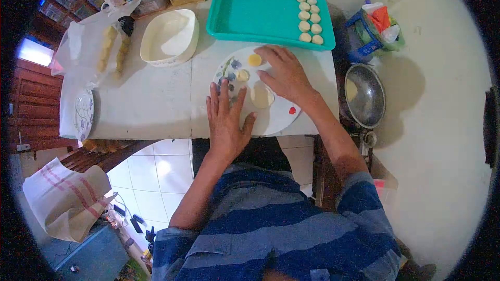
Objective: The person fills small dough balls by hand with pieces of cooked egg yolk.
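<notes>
A round white plate (278, 122) with a floral pattern lies at the table's front edge. On it are a flattened oval of pale dough (262, 95), a small pale lump (242, 75), a yellow ball (254, 60) and a red spot (292, 110). My left hand (227, 119) rests over the plate's left part, fingers spread, fingertips near the pale lump. My right hand (285, 73) is over the plate's right side, fingers apart, its fingertips beside the yellow ball and its thumb near the flattened dough. Neither hand shows anything in its grasp.
A green tray (250, 13) holding several pale dough balls (304, 15) stands behind the plate. Left of it are a cream bowl (171, 39), a plastic bag with long dough pieces (107, 49) and another plate (84, 114). A metal bowl (371, 96) stands right of the table.
</notes>
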Demonstrator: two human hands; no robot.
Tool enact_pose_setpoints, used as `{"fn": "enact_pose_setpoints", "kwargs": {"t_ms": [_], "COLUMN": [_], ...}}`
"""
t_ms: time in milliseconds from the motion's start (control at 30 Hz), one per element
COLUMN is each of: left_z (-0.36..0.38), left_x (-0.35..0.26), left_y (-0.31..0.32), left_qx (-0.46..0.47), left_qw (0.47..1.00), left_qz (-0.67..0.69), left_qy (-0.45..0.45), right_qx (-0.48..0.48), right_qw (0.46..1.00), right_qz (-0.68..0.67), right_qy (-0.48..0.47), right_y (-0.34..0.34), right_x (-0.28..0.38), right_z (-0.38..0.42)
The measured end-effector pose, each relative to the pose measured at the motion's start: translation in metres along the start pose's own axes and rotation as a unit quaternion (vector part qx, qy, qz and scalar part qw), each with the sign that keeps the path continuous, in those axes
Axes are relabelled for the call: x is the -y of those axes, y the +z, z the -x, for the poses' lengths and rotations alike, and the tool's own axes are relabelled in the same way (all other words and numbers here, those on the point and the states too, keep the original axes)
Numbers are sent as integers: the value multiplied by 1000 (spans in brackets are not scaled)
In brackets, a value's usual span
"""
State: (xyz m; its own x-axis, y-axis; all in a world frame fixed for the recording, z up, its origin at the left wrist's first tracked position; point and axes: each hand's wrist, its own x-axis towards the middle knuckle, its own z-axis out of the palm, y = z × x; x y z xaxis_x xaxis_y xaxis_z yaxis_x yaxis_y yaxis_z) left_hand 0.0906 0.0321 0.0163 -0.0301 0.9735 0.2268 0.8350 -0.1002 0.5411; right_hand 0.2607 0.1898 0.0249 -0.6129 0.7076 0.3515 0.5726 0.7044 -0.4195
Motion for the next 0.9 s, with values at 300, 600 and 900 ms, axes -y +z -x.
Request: {"fn": "enact_pose_setpoints", "kwargs": {"t_ms": [300, 600, 900], "left_z": [1, 6, 8], "left_x": [17, 7, -7], "left_y": [1, 15, 16], "left_qx": [-52, -31, -8], "left_qw": [998, 998, 999], "left_qz": [27, 51, 31], "left_qy": [11, 6, 10], "right_qx": [39, 116, 114], "right_qw": [996, 989, 991], "right_qz": [-77, -96, -62], "right_qy": [27, 12, -18], "right_y": [-10, -21, -13], "right_x": [9, 29, 25], "right_z": [-6, 46, 47]}}
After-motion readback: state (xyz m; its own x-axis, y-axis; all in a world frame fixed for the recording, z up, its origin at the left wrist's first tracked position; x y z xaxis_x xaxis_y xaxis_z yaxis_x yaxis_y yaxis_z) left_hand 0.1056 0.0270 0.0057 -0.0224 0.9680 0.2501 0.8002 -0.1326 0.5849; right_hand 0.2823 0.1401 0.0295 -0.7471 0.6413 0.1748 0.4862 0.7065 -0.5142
